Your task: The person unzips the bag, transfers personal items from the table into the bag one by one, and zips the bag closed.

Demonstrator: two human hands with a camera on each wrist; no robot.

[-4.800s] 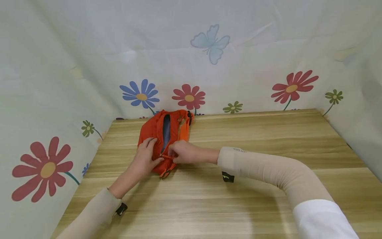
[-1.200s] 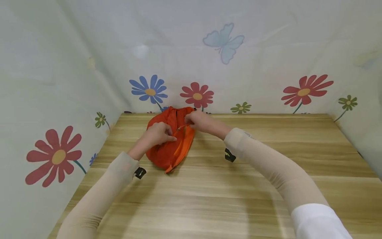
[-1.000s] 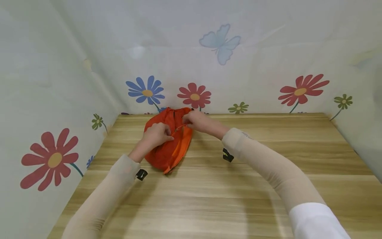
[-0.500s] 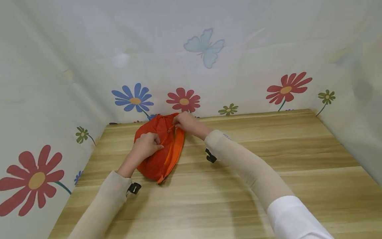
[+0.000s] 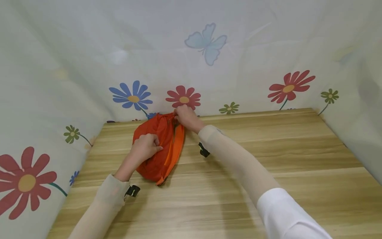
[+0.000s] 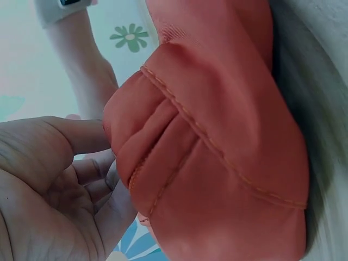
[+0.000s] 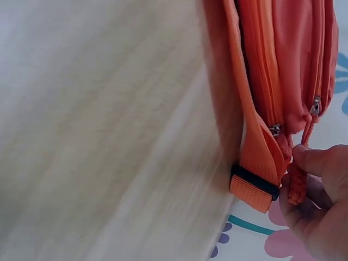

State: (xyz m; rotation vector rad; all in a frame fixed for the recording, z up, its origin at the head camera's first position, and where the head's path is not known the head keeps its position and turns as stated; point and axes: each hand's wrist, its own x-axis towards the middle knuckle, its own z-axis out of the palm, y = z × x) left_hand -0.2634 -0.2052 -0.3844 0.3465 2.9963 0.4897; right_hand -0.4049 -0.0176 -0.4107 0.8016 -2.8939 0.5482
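A red-orange bag (image 5: pixel 152 127) with an orange strap (image 5: pixel 178 141) rests at the back left of the table. My left hand (image 5: pixel 146 146) pinches the fabric on its near side; in the left wrist view the thumb and fingers (image 6: pixel 117 217) meet at a bunched, stitched fold. At the bag's far end, my right hand (image 5: pixel 186 116) pinches the cord pull of a zipper. The right wrist view shows the metal zipper slider (image 7: pixel 315 106) at the end of its track, with the cord running into the fingers. Beside it are a second slider (image 7: pixel 275 129) and a black strap buckle (image 7: pixel 254 180).
The wood-grain table (image 5: pixel 268 159) ends at a pale backdrop (image 5: pixel 244 66) printed with flowers and a butterfly, right behind the bag. Another backdrop panel (image 5: pixel 35 109) stands on the left. Black clips (image 5: pixel 132 191) stick out from both wrists.
Earlier the zipper gaped, showing grey-blue lining. My right hand has drawn its pull from the near end to the far end, closing the gap. My left hand has kept hold of the fabric lately.
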